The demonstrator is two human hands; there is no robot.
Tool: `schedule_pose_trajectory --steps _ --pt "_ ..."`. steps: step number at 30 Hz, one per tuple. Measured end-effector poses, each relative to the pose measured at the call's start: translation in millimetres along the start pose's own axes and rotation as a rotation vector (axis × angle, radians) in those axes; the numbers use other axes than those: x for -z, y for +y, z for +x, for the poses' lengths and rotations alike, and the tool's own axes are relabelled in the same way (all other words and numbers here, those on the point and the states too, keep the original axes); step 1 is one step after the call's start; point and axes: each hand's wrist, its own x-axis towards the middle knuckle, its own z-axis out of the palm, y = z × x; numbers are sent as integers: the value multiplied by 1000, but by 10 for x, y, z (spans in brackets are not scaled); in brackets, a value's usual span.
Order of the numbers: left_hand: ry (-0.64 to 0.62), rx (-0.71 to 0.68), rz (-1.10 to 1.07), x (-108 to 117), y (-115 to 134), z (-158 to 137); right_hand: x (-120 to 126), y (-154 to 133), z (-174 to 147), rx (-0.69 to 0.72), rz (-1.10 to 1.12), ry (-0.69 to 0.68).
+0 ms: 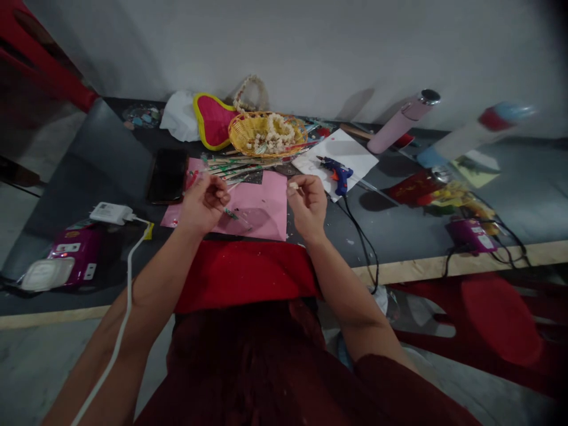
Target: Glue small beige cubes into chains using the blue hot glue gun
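Note:
My right hand [310,208] pinches a small cream-coloured piece [293,186] between thumb and fingertips. To its left, my left hand [205,202] is raised over pink paper [270,216] with its fingers curled in; what they hold, if anything, is too small to make out. Thin sticks with green ends [239,168] lie just behind the left hand. A yellow wicker basket [237,135] further back bears a cluster of cream pieces [277,133]. Close to the right hand, a blue and orange glue gun [339,176] rests on white paper [361,155].
A black phone [167,176] lies left of the pink paper. A white charger [110,213] has its cable across my left forearm. Purple power boxes [75,254] stand at both sides. A pink flask [402,123] stands at the back right. Red cloth [248,269] covers the front edge.

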Motion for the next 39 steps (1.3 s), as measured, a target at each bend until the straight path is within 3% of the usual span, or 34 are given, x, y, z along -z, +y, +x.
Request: schedule_pose_trajectory --steps 4,10,15,18,21,25,28,33,39 --pt "171 -44 -57 22 66 65 16 78 32 -24 7 118" --pt "120 -92 59 80 -9 75 96 121 147 -30 -122 77" --pt "87 -110 171 45 -46 29 226 250 719 17 -334 1" --pt "65 -107 206 36 -69 0 174 410 1153 68 -508 -21" --pt "43 -105 248 53 -81 -20 10 572 1471 96 -656 -152" --pt "20 -108 299 81 -75 -31 -187 680 1655 58 -801 -400" --pt "23 -112 322 83 -70 -30 -194 652 1683 42 -819 -418" --pt "40 -128 356 58 -72 -36 129 385 1573 48 -773 -296" --pt "11 -193 450 35 -94 -64 1119 64 1185 20 -685 54"
